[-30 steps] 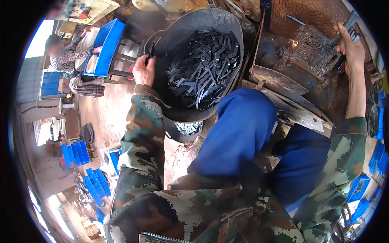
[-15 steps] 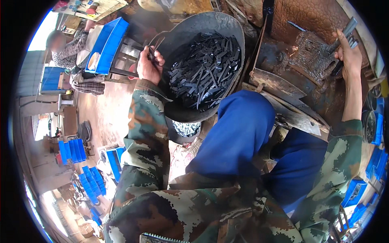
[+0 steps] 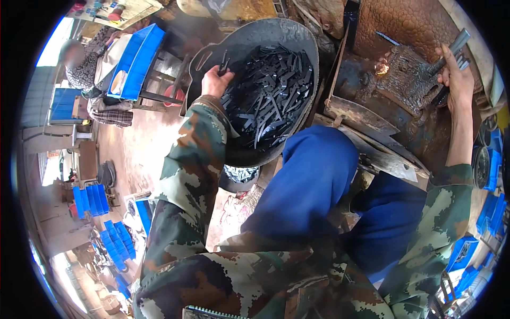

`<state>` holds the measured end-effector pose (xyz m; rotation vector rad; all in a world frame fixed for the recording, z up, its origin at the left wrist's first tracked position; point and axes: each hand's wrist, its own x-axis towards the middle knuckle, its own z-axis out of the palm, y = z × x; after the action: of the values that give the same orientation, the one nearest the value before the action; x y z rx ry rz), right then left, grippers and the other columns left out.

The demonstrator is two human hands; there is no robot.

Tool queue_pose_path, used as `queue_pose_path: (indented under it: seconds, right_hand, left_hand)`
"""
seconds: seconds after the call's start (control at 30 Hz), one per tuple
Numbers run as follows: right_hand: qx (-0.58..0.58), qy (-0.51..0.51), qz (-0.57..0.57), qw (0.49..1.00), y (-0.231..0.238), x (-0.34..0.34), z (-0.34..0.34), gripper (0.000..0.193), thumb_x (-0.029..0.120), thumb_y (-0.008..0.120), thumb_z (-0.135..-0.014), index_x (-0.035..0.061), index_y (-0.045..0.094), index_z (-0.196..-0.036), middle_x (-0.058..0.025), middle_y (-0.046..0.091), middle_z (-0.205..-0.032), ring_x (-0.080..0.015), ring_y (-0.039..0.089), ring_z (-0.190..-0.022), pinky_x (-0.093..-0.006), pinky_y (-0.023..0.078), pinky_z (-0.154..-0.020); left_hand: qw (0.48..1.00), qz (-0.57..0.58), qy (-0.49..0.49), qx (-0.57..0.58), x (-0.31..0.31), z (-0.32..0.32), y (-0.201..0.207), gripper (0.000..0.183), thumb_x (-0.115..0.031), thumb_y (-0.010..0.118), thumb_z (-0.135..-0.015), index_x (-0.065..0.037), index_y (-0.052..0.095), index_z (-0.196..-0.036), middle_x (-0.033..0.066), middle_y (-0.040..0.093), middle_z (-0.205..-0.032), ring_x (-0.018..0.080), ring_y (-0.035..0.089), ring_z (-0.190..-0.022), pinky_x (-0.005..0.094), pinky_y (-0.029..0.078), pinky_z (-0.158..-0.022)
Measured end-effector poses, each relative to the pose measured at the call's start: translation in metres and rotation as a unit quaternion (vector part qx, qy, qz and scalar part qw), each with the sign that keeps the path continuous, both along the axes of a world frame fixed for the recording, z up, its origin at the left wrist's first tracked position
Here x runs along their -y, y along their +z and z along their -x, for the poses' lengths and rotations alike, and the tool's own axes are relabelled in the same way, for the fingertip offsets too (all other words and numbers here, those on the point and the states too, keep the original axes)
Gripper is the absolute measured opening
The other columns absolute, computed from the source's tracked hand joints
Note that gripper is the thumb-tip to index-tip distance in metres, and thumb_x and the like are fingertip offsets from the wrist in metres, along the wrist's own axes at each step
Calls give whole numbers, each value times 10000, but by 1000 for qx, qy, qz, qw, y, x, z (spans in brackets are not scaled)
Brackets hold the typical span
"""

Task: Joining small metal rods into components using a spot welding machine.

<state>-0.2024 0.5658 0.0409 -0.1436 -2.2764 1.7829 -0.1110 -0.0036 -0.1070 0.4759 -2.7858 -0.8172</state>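
Observation:
My left hand is over the left rim of a dark, deep basin. Its fingers are closed on a small dark metal piece that sticks up from them. Inside the basin lies a heap of flat, narrow dark metal pieces. At the right, my right hand grips a grey metal bar beside a brown, crusted metal block. A small bright orange glow shows at the block's left edge. The palm side of the right hand is hidden.
A metal guard plate stands between the basin and the block. Under the basin sits a container of shiny pieces. A person works at the far left by a blue tray. More blue bins stand lower left.
My left hand has moved right and slightly down, from outside the basin's left rim to over it, the metal piece still in its fingers. The right hand stays on the bar.

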Motion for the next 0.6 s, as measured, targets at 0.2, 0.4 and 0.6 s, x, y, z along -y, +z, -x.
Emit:
queue_pose_path:
  seconds: [0.2, 0.4, 0.6]
  right_hand:
    - [2, -6, -2, 1000, 2, 1, -1, 309, 273, 658, -958, 13, 692, -1121, -17, 698, -872, -42, 381, -498, -226, 422, -512]
    - [6, 1, 0, 1000, 4, 3, -3, 315, 253, 647, -965, 5, 675, -1156, -43, 716, -1046, -41, 383, -505, -221, 433, -521]
    - [-4, -9, 4, 1000, 3, 6, -5, 363, 320, 660, -958, -22, 675, -1080, 27, 476, -594, -54, 354, -485, -224, 371, -504]
  left_hand:
    - [987, 124, 11, 100, -7, 19, -15, 666, -379, 778, -748, -60, 597, -1304, 203, 560, -1284, 347, 559, -1201, 412, 456, -1009]
    - [967, 169, -22, 192, -6, 34, -6, 716, -424, 756, -750, -58, 575, -1338, 210, 566, -1312, 343, 554, -1224, 405, 447, -1029]
    - [953, 176, -26, 243, -2, 44, 3, 678, -418, 739, -756, -48, 602, -1307, 214, 631, -1254, 345, 595, -1188, 403, 463, -1012]
